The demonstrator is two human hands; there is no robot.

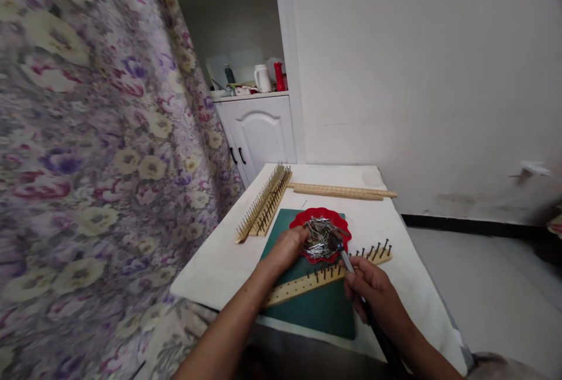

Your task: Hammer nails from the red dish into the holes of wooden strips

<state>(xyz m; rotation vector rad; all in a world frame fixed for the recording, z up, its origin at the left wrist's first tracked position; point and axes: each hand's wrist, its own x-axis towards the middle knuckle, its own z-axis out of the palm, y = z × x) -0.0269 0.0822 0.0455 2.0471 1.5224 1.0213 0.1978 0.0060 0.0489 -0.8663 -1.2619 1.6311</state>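
My left hand (287, 246) reaches into a red scalloped dish (314, 214) from its left side. Its fingers look pressed together at a heap of silvery nails (319, 233); what they pinch, if anything, is hidden. My right hand (371, 283) is wrapped round a hammer (346, 260) with a metal shaft and dark grip, its head over the right side of the dish. Below the dish a wooden strip (290, 291) lies across a green mat (316, 317). Dark nails stand upright along its right part, and the left part shows rows of holes.
Wooden strips full of upright nails (267, 204) lie at the table's left. Bare wooden strips (342, 191) lie along the back of the white-covered table (219, 266). A floral curtain (109, 163) hangs at left; a white cabinet (262, 134) and a wall stand behind.
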